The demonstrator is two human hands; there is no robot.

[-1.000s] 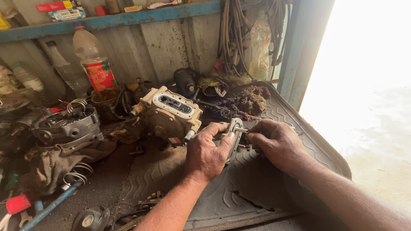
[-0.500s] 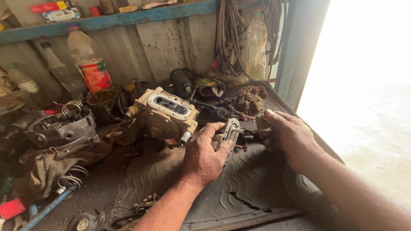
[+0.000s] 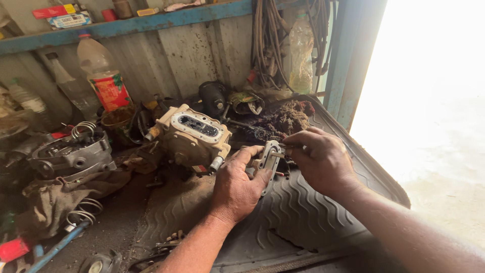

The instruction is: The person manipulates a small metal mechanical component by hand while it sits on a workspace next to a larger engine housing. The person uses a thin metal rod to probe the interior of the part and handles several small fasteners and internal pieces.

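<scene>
The left hand (image 3: 237, 187) was curled around a small metal cover plate (image 3: 268, 157), gripping it above the ribbed rubber mat (image 3: 303, 212). The right hand (image 3: 321, 159) pinched the plate's upper edge between closed fingertips, just beside the cream engine casing (image 3: 194, 136).

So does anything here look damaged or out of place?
The ribbed rubber mat has a tear near its front edge, and a dirty rag is slumped among scattered springs; nothing else stands out.
</scene>
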